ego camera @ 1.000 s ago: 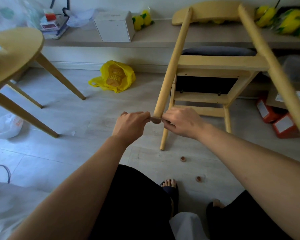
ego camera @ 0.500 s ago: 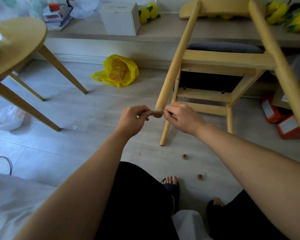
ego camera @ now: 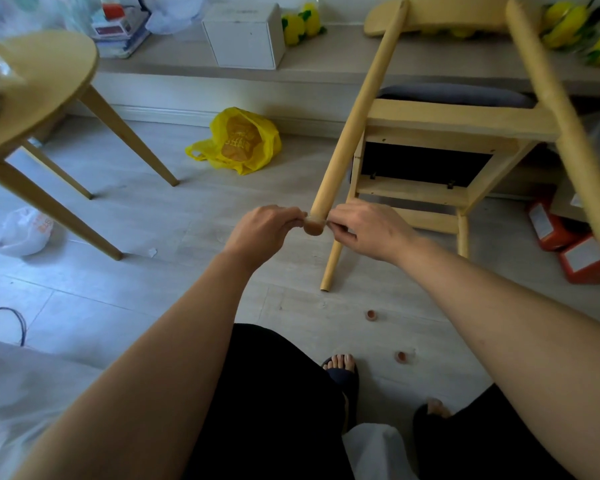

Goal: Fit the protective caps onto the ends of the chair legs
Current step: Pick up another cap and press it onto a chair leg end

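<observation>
A light wooden chair [ego camera: 440,123] lies tipped back against a low ledge, its legs pointing toward me. A brown protective cap [ego camera: 313,227] sits over the end of the near left leg [ego camera: 354,123]. My left hand [ego camera: 264,233] pinches the cap from the left and my right hand [ego camera: 364,230] pinches it from the right. Two more brown caps [ego camera: 371,314] [ego camera: 400,356] lie loose on the floor in front of my feet. Another leg end [ego camera: 326,287] rests bare on the floor. The right-hand leg [ego camera: 565,133] runs out of frame.
A round wooden side table [ego camera: 39,95] stands at the left. A yellow plastic bag [ego camera: 239,140] lies on the floor by the ledge, and a white bag [ego camera: 25,230] under the table. Orange boxes [ego camera: 568,244] sit at right. A white box [ego camera: 243,34] stands on the ledge.
Both hands have stayed pinched at the leg end, and the cap now shows more fully below the leg tip. The view has shifted slightly.
</observation>
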Motion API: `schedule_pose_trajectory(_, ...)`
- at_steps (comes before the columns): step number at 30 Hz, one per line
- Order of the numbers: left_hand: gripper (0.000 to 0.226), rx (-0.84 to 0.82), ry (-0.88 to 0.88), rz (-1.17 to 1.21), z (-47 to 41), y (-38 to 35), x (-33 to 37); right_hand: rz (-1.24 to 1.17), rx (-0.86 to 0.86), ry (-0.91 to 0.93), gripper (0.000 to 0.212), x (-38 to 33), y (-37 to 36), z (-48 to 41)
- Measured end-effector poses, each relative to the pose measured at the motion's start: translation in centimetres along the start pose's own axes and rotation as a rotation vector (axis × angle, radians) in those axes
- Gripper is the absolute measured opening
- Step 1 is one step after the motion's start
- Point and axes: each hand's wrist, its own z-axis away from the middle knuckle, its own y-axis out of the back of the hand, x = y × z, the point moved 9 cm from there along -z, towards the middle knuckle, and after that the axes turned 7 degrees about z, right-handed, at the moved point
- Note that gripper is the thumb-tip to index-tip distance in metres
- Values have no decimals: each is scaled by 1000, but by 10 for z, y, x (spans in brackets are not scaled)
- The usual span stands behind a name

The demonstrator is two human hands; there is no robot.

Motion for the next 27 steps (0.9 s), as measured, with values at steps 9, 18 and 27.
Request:
schedule_pose_trajectory(9,16,44,7,109,-6,7,-1,-138,-61,-53,22,10,-5,-5)
schedule_pose_trajectory(18,15,4,130,171,-6,-2,-14,-165,-129,-128,22,14,-15,-8)
schedule_pose_trajectory(27,21,123,639,608,16,-10,-36,-306,-94,-381,19,47,-19,12)
